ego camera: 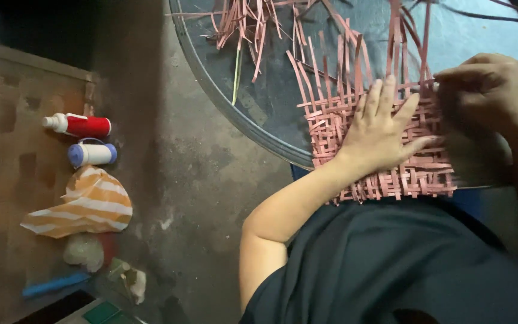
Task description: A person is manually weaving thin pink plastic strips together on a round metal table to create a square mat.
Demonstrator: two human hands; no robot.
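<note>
Woven mat (418,174): flat on tabletop (259,102); loose strips run away from the person.
Left hand (385,129): spread, pressing mat centre.
Right hand (490,90): at right edge, pinching a strip.

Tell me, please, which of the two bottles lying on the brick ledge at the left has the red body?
The red bottle, the one farther up the ledge, with a white cap pointing left. The other bottle just below it is white with a blue cap, next to the orange-striped cloth.

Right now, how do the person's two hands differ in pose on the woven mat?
The left hand lies flat, fingers spread, pressing on the pink woven mat. The right hand is curled, fingertips pinching strips at the mat's upper right. Both touch the mat.
</note>
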